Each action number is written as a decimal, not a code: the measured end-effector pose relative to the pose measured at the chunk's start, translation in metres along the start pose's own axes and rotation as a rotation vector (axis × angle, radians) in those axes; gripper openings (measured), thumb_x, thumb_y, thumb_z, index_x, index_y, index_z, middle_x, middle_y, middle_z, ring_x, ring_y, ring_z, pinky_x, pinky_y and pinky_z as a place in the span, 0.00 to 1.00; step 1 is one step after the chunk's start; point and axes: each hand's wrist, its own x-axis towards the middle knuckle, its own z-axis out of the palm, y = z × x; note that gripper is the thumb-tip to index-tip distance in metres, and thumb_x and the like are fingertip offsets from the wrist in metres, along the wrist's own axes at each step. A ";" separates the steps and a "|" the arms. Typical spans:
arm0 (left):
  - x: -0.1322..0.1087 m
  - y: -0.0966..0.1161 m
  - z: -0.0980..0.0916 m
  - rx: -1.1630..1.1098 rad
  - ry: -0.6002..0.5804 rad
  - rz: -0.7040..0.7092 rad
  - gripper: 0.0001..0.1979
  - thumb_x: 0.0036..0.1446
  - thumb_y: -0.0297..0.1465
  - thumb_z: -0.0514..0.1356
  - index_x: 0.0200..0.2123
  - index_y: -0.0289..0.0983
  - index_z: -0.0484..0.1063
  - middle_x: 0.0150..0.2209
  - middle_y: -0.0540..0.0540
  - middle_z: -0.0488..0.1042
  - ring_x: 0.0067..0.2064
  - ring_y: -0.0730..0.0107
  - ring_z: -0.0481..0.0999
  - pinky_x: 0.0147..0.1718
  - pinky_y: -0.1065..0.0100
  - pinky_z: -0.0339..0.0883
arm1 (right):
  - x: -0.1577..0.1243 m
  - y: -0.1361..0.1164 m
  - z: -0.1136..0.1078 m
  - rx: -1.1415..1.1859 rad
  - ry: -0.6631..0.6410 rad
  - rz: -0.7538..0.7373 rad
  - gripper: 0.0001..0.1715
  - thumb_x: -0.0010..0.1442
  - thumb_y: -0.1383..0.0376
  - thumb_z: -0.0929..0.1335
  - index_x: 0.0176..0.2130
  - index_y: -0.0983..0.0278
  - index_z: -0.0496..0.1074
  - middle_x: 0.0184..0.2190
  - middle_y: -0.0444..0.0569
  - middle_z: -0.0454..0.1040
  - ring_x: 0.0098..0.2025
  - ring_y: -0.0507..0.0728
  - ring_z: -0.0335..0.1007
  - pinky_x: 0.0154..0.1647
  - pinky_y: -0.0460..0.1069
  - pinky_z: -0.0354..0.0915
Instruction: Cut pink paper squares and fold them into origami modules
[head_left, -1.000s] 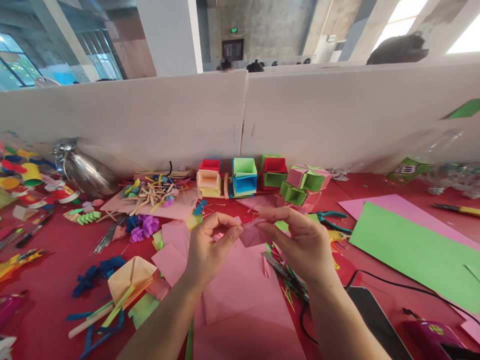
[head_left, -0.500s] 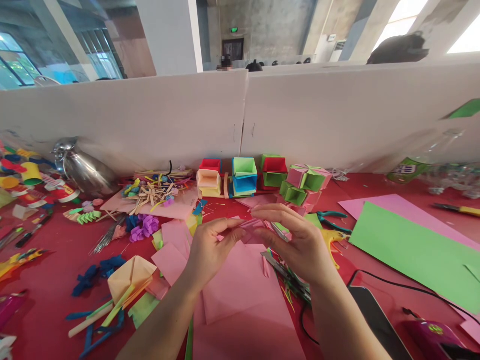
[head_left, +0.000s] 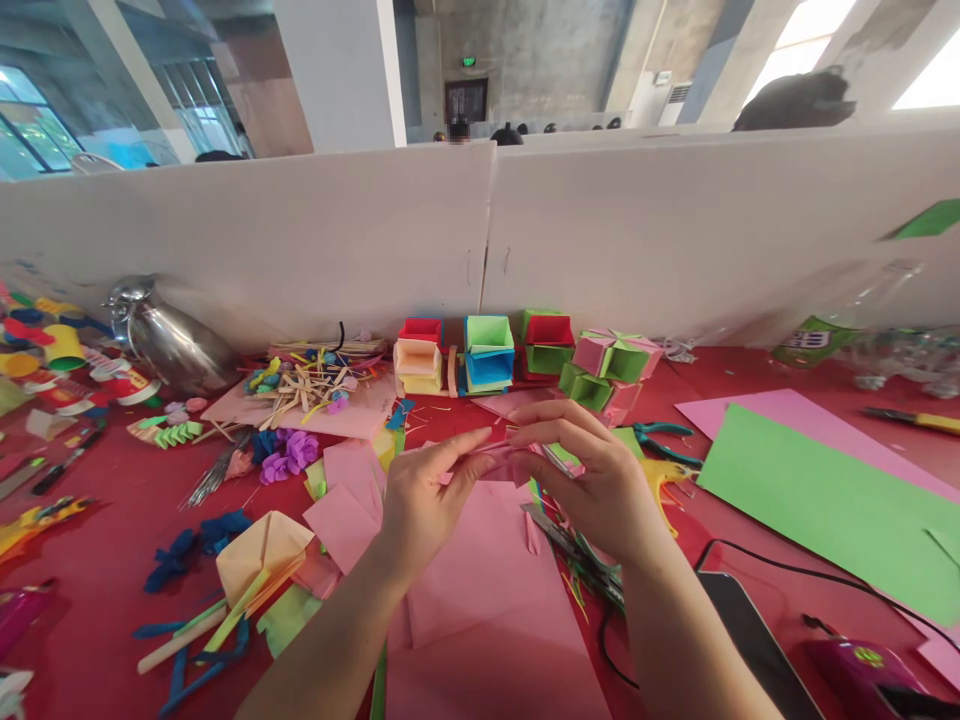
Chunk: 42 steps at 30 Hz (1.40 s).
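Between my two hands is a small folded piece of pink paper (head_left: 501, 464), held above a stack of pink sheets (head_left: 487, 600). My left hand (head_left: 431, 490) pinches its left side between thumb and fingers. My right hand (head_left: 589, 475) grips the other side, thumb below and fingers on top. Part of the fold is hidden behind the fingers. Beside my right wrist lie scissors (head_left: 574, 550), partly under the arm. Behind my hands stand folded paper boxes: a peach and yellow one (head_left: 418, 362), a green and blue one (head_left: 489, 355), and a pink and green cluster (head_left: 611, 368).
A metal jug (head_left: 169, 340) stands at the back left, near craft sticks (head_left: 311, 385). Right are pliers (head_left: 664, 432), a yellow glue gun (head_left: 664, 480), a green sheet (head_left: 817, 510), a black phone-like device (head_left: 754, 640) and a cable. A white partition (head_left: 300, 240) closes off the back.
My fingers have shifted slightly on the pink paper, which is now tilted flatter. The left index finger has straightened a little. Things on the table have stayed put.
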 end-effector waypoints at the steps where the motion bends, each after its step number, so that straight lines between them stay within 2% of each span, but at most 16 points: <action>1: 0.000 0.000 0.000 0.006 0.000 0.000 0.10 0.56 0.30 0.60 0.42 0.38 0.76 0.34 0.46 0.81 0.31 0.68 0.80 0.28 0.72 0.74 | 0.000 0.001 0.000 0.004 0.002 -0.018 0.06 0.59 0.69 0.67 0.37 0.60 0.72 0.41 0.50 0.71 0.45 0.56 0.69 0.43 0.51 0.68; 8: -0.001 -0.001 0.000 -0.027 -0.003 -0.005 0.07 0.56 0.30 0.61 0.39 0.38 0.76 0.31 0.48 0.81 0.29 0.71 0.80 0.25 0.75 0.73 | -0.001 0.001 0.000 -0.027 -0.012 -0.045 0.07 0.59 0.71 0.66 0.37 0.61 0.72 0.41 0.50 0.70 0.45 0.55 0.68 0.43 0.51 0.68; 11: -0.001 -0.002 -0.001 -0.018 -0.035 0.033 0.09 0.57 0.28 0.60 0.42 0.38 0.74 0.32 0.48 0.81 0.29 0.71 0.80 0.28 0.73 0.73 | -0.001 0.001 0.000 -0.047 -0.011 -0.041 0.07 0.60 0.71 0.65 0.36 0.62 0.72 0.40 0.50 0.70 0.45 0.55 0.68 0.43 0.50 0.67; 16: 0.001 -0.006 -0.002 -0.083 -0.142 0.160 0.12 0.58 0.24 0.58 0.45 0.39 0.73 0.42 0.45 0.79 0.41 0.69 0.79 0.40 0.69 0.74 | -0.001 0.001 0.000 -0.067 0.002 0.000 0.05 0.60 0.70 0.65 0.35 0.63 0.71 0.40 0.51 0.69 0.44 0.55 0.69 0.42 0.49 0.67; 21: 0.002 -0.006 -0.001 -0.058 -0.124 0.128 0.11 0.57 0.26 0.59 0.43 0.41 0.75 0.53 0.43 0.71 0.47 0.66 0.76 0.43 0.67 0.73 | -0.002 -0.002 0.000 -0.060 -0.005 0.018 0.05 0.59 0.72 0.65 0.34 0.63 0.70 0.40 0.51 0.68 0.44 0.55 0.68 0.43 0.49 0.66; 23: 0.002 -0.004 -0.001 -0.050 -0.102 0.128 0.09 0.57 0.27 0.60 0.41 0.41 0.75 0.51 0.44 0.73 0.47 0.66 0.76 0.43 0.67 0.72 | -0.002 -0.002 0.002 -0.064 0.001 0.014 0.05 0.59 0.72 0.65 0.33 0.63 0.70 0.40 0.50 0.68 0.44 0.55 0.68 0.43 0.48 0.65; 28: 0.004 -0.001 0.001 0.006 -0.056 0.052 0.03 0.55 0.26 0.61 0.34 0.38 0.73 0.38 0.47 0.77 0.41 0.68 0.76 0.40 0.68 0.69 | -0.002 -0.004 0.007 -0.119 0.009 -0.038 0.07 0.59 0.72 0.65 0.33 0.63 0.71 0.40 0.51 0.69 0.44 0.55 0.69 0.42 0.48 0.66; 34: 0.001 -0.005 0.001 0.053 -0.036 0.021 0.03 0.55 0.24 0.59 0.32 0.37 0.72 0.34 0.48 0.77 0.37 0.69 0.76 0.37 0.69 0.68 | -0.002 -0.004 0.011 -0.146 0.027 -0.058 0.08 0.59 0.72 0.65 0.34 0.63 0.73 0.40 0.52 0.71 0.44 0.56 0.70 0.41 0.49 0.67; 37: 0.001 -0.004 0.001 0.054 0.011 0.034 0.03 0.56 0.25 0.58 0.31 0.37 0.71 0.32 0.48 0.77 0.36 0.70 0.76 0.36 0.69 0.68 | -0.001 -0.005 0.012 -0.018 0.045 0.023 0.06 0.59 0.70 0.66 0.34 0.62 0.74 0.39 0.50 0.72 0.43 0.55 0.70 0.41 0.48 0.67; 42: -0.001 0.000 0.003 -0.008 0.043 -0.008 0.02 0.56 0.26 0.58 0.32 0.38 0.69 0.30 0.49 0.75 0.34 0.72 0.75 0.35 0.71 0.67 | 0.000 -0.007 0.017 0.305 0.087 0.269 0.02 0.57 0.67 0.68 0.33 0.61 0.72 0.35 0.46 0.73 0.39 0.54 0.71 0.38 0.48 0.68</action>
